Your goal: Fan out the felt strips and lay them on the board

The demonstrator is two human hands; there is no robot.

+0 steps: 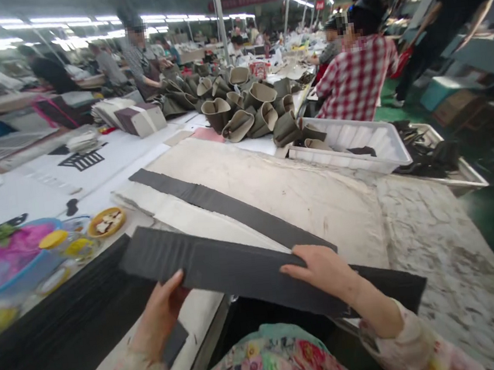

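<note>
A long dark grey strip of sheet material (233, 266) is held up in front of me, slanting down to the right. My left hand (166, 299) pinches its lower edge near the left end, thumb on top and fingers underneath. Farther along, my right hand (322, 268) grips the strip from above, its fingers partly hidden. Beyond it, a second dark strip (217, 203) lies on a pale padded cloth (273, 182), beside a white strip (174, 204). To the left rests a thick stack of dark strips (63, 328).
At the left stand a blue basin (30, 266) with pink stuff and a yellow dish (106, 222). Several olive rolled pieces (259, 95) crowd the table's far part. A white plastic crate (357, 144) sits at the right, near a person in a checked shirt (354, 73).
</note>
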